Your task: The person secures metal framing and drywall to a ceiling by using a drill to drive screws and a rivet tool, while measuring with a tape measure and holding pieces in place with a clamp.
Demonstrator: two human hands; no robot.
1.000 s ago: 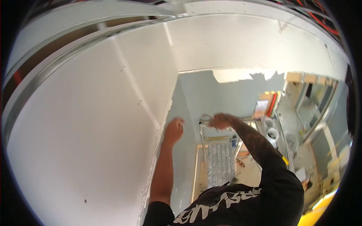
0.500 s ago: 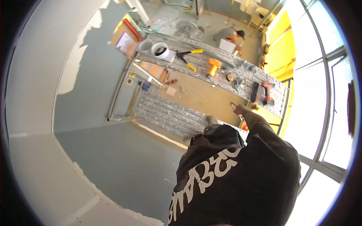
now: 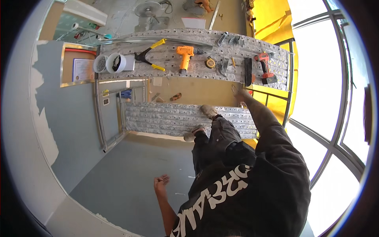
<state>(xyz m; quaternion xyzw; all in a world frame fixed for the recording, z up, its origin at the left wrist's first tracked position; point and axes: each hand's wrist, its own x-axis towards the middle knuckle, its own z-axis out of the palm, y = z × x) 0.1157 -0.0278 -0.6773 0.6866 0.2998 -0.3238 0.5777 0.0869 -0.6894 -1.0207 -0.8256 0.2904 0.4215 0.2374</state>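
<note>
My right hand (image 3: pixel 241 94) reaches forward at the near edge of the upper platform (image 3: pixel 166 73), just below a long black holder (image 3: pixel 248 72). Its fingers are closed around a small thin item too blurred to name. Lower down, my left hand (image 3: pixel 161 182) hangs beside my body in front of the grey wall, fingers apart and holding nothing. On the platform lie a red cordless drill (image 3: pixel 264 65), an orange cordless drill (image 3: pixel 184 57), a tape measure (image 3: pixel 210 62) and a black tool with yellow handles (image 3: pixel 146 57).
My shoes stand on a lower perforated metal plank (image 3: pixel 158 118). Two white buckets (image 3: pixel 115 63) and long metal profiles (image 3: pixel 158 40) share the platform. Scaffold tubes (image 3: pixel 290 87) frame both ends. Beyond are a standing fan (image 3: pixel 148 8) and another person (image 3: pixel 197 6). Windows (image 3: pixel 319 71) line the right.
My view has turned and levelled, so the platform now runs nearly straight across. My left hand has come into sight. My right hand remains stretched out near the platform.
</note>
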